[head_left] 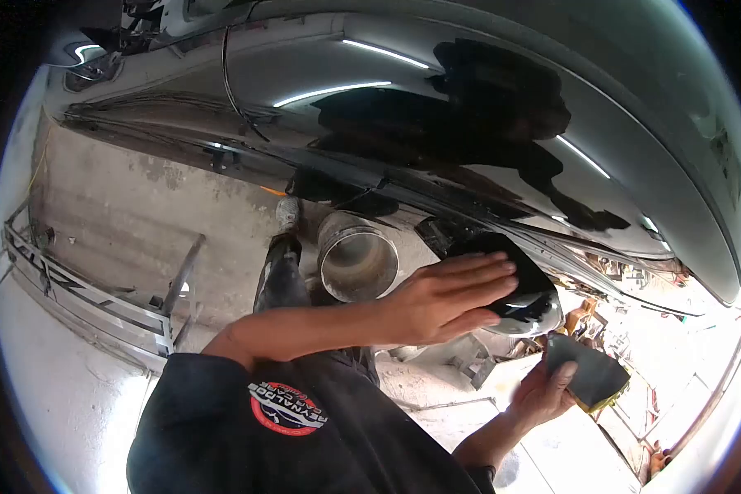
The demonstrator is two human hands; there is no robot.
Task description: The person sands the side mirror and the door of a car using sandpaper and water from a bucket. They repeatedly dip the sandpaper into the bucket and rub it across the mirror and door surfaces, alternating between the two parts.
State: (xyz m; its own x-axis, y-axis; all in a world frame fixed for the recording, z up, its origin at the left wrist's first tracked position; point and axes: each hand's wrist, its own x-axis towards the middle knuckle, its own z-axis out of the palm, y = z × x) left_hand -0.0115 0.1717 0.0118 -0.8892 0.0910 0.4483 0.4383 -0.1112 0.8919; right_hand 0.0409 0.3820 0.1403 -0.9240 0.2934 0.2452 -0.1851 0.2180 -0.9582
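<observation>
My left hand [457,300] lies with its fingers stretched out flat against a glossy black rounded part [527,288], which looks like a car's side mirror housing. The fingers cover part of its surface. Lower right, my right hand [545,397] grips a dark grey sandpaper-like sheet [589,370], with the thumb over its face. Yellow shows along the sheet's lower edge. The sheet is just below the black part, apart from my left hand. Behind both hands stretches a shiny dark car body [370,123] that reflects ceiling lights.
A round bucket [358,267] stands on the concrete floor [156,198] beside my leg. At the left is a metal frame [90,288]. Assorted clutter [584,317] lies beyond the black part. A thin black cable [230,82] hangs across the car body.
</observation>
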